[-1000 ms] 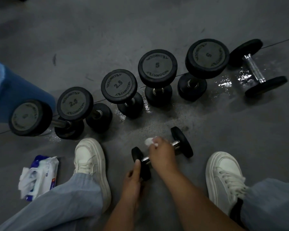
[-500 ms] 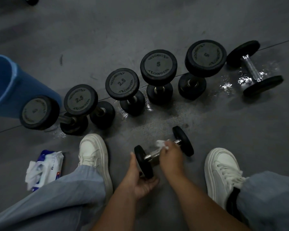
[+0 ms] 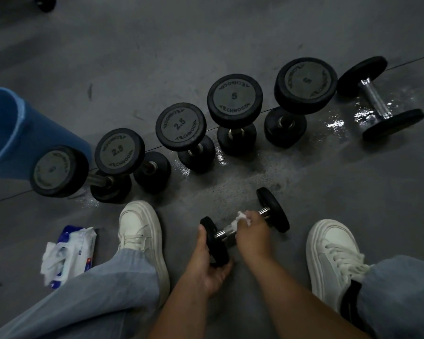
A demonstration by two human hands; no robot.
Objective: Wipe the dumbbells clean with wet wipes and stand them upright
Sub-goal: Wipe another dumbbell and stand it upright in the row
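Between the shoes (image 3: 140,231), the dumbbell (image 3: 273,209) slants near-left to far-right, left hand (image 3: 206,267) gripping its plate (image 3: 216,241), right hand (image 3: 252,233) clutching a wipe (image 3: 241,217).

You saw "2.5" and "TECHNOGYM" on the second dumbbell cap (image 3: 119,152) and third dumbbell cap (image 3: 180,126), and "5" with that brand on the fourth dumbbell cap (image 3: 234,97) and fifth dumbbell cap (image 3: 306,81).
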